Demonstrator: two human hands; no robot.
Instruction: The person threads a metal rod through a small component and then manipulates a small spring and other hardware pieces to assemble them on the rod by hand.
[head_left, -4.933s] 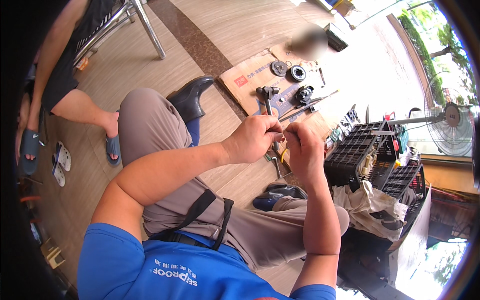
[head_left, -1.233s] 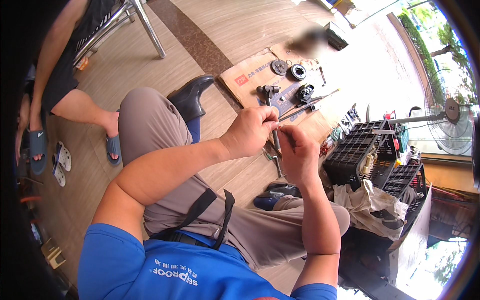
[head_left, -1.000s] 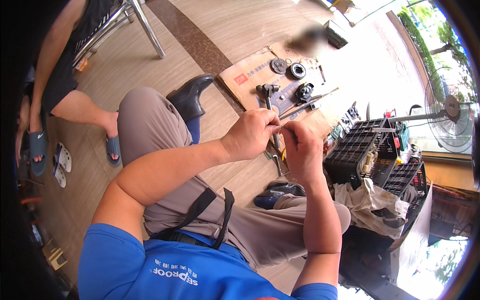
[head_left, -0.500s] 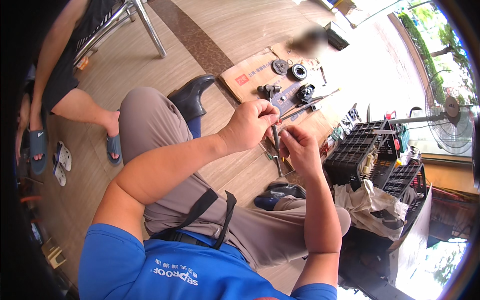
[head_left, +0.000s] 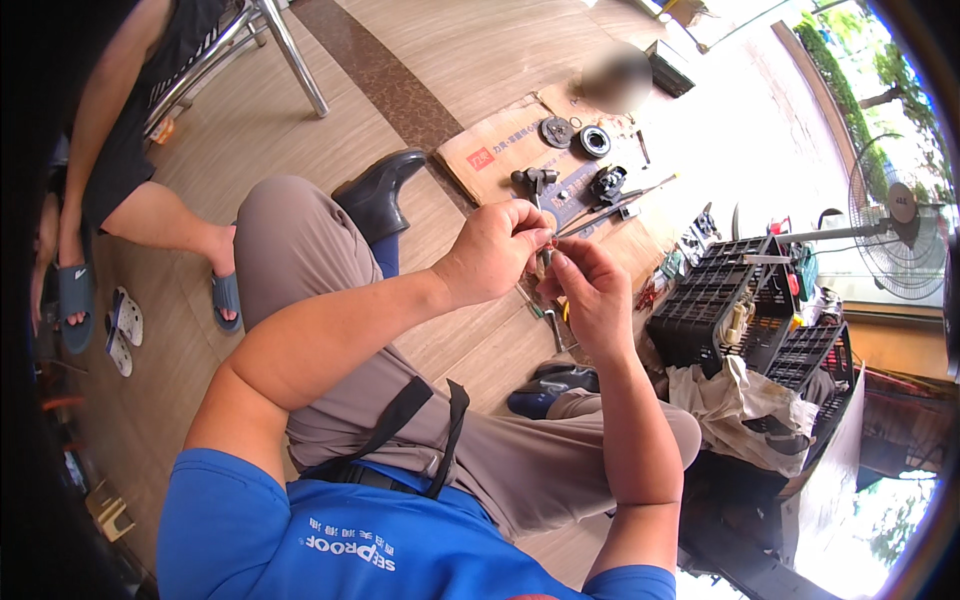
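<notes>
My left hand (head_left: 495, 252) pinches thumb and forefinger together on a thin dark wire with a small reddish bit (head_left: 554, 241) at the fingertips. Close against it, my right hand (head_left: 592, 292) pinches the same spot from the right. The fingers hide most of the wire. Beyond my hands lies a sheet of cardboard (head_left: 462, 156). On it are a dark round disc (head_left: 557, 132), a black ring-shaped part (head_left: 594, 141), a black motor-like part (head_left: 608, 185) and a black fitting (head_left: 535, 179). A long dark cable (head_left: 600, 219) stretches across the cardboard behind my right hand.
Black plastic crates (head_left: 700, 290) with tools and a pale cloth (head_left: 740, 405) stand at the right, before a fan (head_left: 900, 205). A person in sandals (head_left: 226, 300) sits at the left by a metal-legged chair (head_left: 290, 55). My boots (head_left: 375, 195) rest on the tiled floor.
My right hand has moved up and in, so its fingertips now meet those of my left. The dark length that hung between the hands is mostly covered. My left hand has barely moved.
</notes>
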